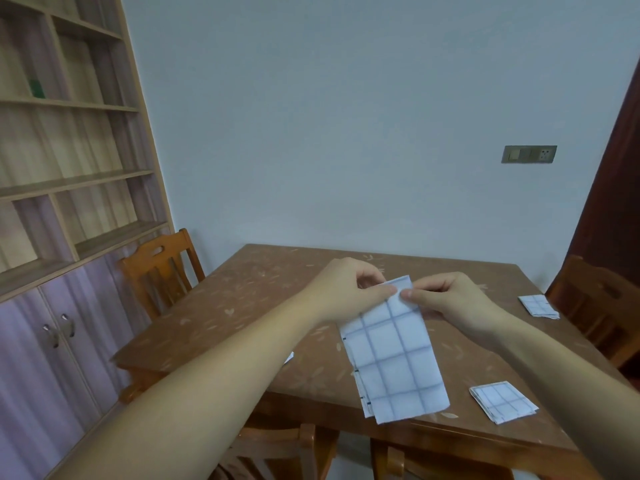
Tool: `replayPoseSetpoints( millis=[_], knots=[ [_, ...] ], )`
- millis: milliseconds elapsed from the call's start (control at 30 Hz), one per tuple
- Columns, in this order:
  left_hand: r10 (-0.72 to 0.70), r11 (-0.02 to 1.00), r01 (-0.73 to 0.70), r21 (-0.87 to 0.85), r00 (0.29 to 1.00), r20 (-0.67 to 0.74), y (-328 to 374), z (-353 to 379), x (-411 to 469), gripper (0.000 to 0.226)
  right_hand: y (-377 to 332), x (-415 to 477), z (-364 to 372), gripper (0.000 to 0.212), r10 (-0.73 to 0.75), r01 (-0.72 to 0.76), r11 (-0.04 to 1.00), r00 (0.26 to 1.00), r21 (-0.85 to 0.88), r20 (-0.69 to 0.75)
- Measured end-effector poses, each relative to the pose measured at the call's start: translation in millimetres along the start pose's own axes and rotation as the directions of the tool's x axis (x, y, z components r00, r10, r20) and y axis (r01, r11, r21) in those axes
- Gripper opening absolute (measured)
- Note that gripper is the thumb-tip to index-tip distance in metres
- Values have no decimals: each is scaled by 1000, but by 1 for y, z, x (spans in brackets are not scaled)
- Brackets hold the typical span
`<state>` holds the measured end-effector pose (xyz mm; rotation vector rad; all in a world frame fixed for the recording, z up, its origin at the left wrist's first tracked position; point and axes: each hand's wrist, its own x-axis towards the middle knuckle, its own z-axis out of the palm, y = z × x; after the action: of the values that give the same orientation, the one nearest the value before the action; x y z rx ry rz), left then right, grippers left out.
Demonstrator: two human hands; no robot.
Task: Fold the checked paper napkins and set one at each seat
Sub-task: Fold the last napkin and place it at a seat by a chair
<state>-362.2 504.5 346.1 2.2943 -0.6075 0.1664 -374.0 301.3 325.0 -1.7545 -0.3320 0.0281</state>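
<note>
A white paper napkin (394, 351) with blue checks hangs in the air above the brown table (242, 306), folded into a long strip. My left hand (349, 289) and my right hand (446, 299) both pinch its top edge, thumbs almost touching. A folded square napkin (502, 401) lies near the table's front right edge. Another folded napkin (538, 306) lies at the right edge by a chair. A white corner of one more napkin (290, 358) peeks out from under my left forearm.
Wooden chairs stand at the left side (162, 268), the right side (599, 306) and the near side (287, 448) of the table. A tall shelf unit with cupboard doors (62, 202) fills the left wall. A dark door (616, 168) is at the right.
</note>
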Motion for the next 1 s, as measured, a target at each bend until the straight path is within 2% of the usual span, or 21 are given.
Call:
replayPoseSetpoints(
  millis=[133,233,433,567,633,700,833,867,933,967,1000],
  knots=[
    [44,999,-45,-13,997,-59,8,-1,9,15,-7,-1,6,18,-57,57,998,998,-23,4],
    [30,997,-36,-62,996,-86,7,-8,14,14,-3,-3,4,14,-29,30,997,1000,-78,7],
    [39,996,-51,-71,985,-168,6,-26,24,15,13,-15,4,20,53,-19,934,995,-357,85],
    [46,998,-53,-44,987,-156,6,-33,25,15,20,-20,0,24,148,-55,827,981,-560,122],
    [57,997,-64,-51,989,-135,5,-32,26,15,18,-21,-3,19,165,-43,793,975,-607,147],
    [76,995,-83,-60,991,-110,9,-30,25,15,14,-19,-2,7,121,16,806,974,-591,190],
    [105,990,-110,-94,993,-58,12,-29,26,13,1,-12,9,16,-24,69,919,992,-388,121],
    [99,984,-113,-137,990,-100,10,-31,27,11,-1,-9,10,19,-41,77,930,993,-359,108],
    [36,937,-135,-323,955,-295,-1,-37,29,10,-6,-7,9,18,-35,60,960,995,-274,96],
    [-59,888,-119,-445,929,-365,-8,-39,30,6,-8,-7,8,18,-27,44,977,996,-209,84],
    [-170,832,-62,-552,918,-359,-14,-38,27,16,-10,-7,6,18,-17,25,991,998,-129,61]
  ],
)
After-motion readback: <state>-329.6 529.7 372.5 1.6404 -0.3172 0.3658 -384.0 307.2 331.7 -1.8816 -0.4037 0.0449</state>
